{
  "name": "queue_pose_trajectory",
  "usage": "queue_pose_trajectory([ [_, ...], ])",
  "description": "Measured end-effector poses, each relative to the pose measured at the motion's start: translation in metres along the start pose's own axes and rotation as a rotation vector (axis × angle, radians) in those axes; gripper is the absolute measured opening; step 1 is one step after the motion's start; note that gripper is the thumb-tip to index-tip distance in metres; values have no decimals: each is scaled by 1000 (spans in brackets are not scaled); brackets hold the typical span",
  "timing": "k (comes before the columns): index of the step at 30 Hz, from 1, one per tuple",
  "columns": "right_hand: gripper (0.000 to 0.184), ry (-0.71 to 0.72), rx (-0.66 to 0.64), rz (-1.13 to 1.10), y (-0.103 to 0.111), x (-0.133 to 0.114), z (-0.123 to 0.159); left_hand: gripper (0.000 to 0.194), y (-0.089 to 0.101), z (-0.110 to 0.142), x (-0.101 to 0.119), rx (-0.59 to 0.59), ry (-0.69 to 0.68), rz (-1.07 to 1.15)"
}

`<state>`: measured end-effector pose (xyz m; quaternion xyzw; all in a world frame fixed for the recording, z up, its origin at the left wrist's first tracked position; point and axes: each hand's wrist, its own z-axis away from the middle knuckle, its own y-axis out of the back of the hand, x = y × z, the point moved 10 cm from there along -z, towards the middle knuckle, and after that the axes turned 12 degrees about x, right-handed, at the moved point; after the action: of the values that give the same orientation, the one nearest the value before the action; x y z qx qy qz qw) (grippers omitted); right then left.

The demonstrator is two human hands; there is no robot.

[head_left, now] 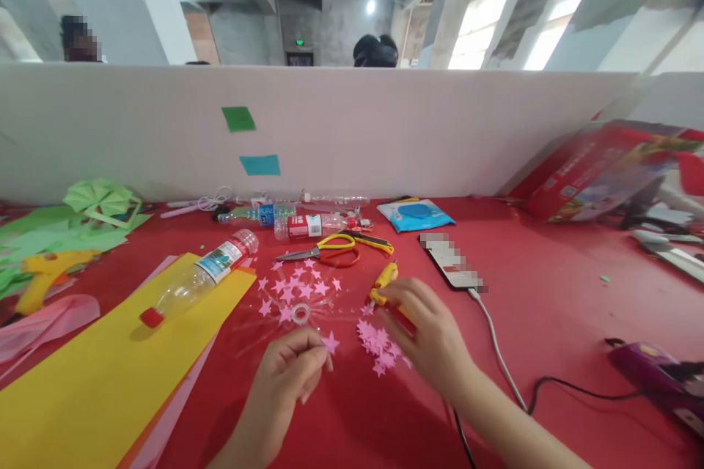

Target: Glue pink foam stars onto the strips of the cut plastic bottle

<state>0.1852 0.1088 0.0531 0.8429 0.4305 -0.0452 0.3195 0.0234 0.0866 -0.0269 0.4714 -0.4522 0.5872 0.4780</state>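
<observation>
A person's left hand (294,370) is pinching a pink paper star (331,343) between thumb and fingers above a red tabletop (528,293), just beside a clear plastic piece with a ring-shaped center (301,314) and pink stars around it. The right hand (423,330) is reaching over a small yellow glue gun (385,282), its fingers curled at the handle, though whether they are gripping it is unclear, while a pile of pink stars (378,344) is lying just beside that hand and scissors (330,249) are resting beyond.
</observation>
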Motion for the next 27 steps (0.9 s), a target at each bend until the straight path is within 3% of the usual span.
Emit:
queue_pose_trajectory([
  [3, 17, 194, -108, -208, -5, -60, -4, 20, -3, 1, -12, -5, 154, 97],
  [5, 14, 267, -140, -235, -7, -79, -6, 20, -3, 2, -15, 13, 216, 130],
  [13, 14, 302, -176, -278, -16, -82, -6, 17, -8, 9, -11, -18, 345, 266],
  [21, 15, 291, -162, -280, -14, -83, -7, 16, -13, 11, -8, -40, 357, 273],
  [23, 15, 305, -174, -279, -14, -85, -10, 22, -6, 11, -4, -24, 269, 150],
  [24, 15, 287, -168, -281, -14, -84, -14, 25, 3, 9, 6, 15, 148, 43],
  [27, 12, 94, -166, -301, -19, -70, -27, 15, 28, 17, 67, 241, -503, -409],
])
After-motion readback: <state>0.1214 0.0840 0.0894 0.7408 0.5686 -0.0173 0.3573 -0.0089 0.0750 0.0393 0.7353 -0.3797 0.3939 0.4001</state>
